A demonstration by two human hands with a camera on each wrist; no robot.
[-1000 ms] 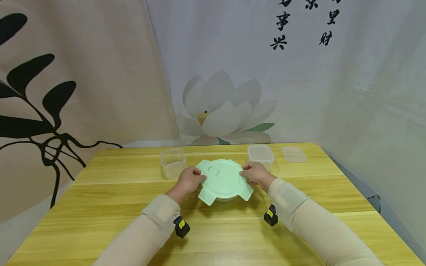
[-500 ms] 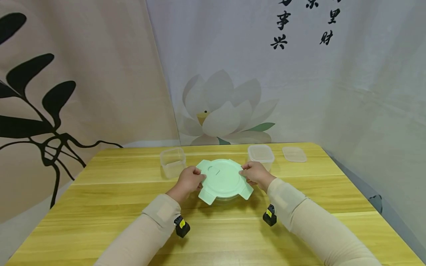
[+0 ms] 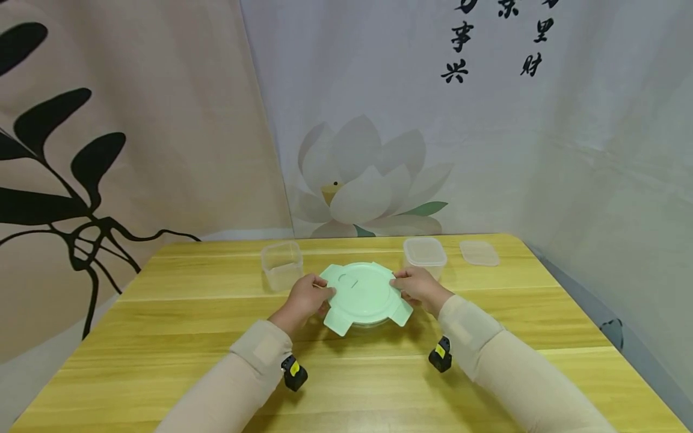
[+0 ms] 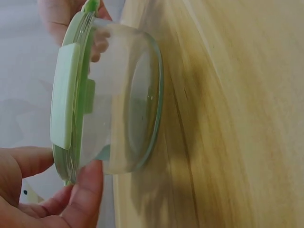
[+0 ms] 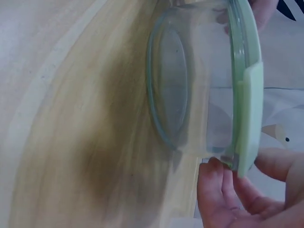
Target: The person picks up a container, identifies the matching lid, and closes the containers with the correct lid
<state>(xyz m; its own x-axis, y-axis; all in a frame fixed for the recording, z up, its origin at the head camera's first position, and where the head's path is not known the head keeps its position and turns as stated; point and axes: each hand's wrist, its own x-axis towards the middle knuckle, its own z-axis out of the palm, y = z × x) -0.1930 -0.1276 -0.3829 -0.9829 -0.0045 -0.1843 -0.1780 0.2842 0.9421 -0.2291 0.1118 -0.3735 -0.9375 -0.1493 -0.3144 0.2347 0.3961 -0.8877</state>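
Observation:
A round glass food container (image 4: 121, 99) with a light green lid (image 3: 365, 291) is between both hands, near the middle of the table. The lid sits on top, its side flaps sticking outward. My left hand (image 3: 304, 302) pinches the lid's left edge, thumb above and fingers beneath, beside the glass wall. On the opposite side my right hand (image 3: 423, 287) grips the right edge in the same way. Through the clear glass (image 5: 190, 80) no contents show. Whether the base touches the table cannot be told for certain.
Behind my left hand stands a clear square plastic box (image 3: 281, 264) without a lid. A similar box (image 3: 425, 252) with its lid on stands behind my right hand. A flat translucent lid (image 3: 479, 252) lies at the back right of the wooden table (image 3: 162, 337). Printed cloth (image 3: 379, 78) hangs behind.

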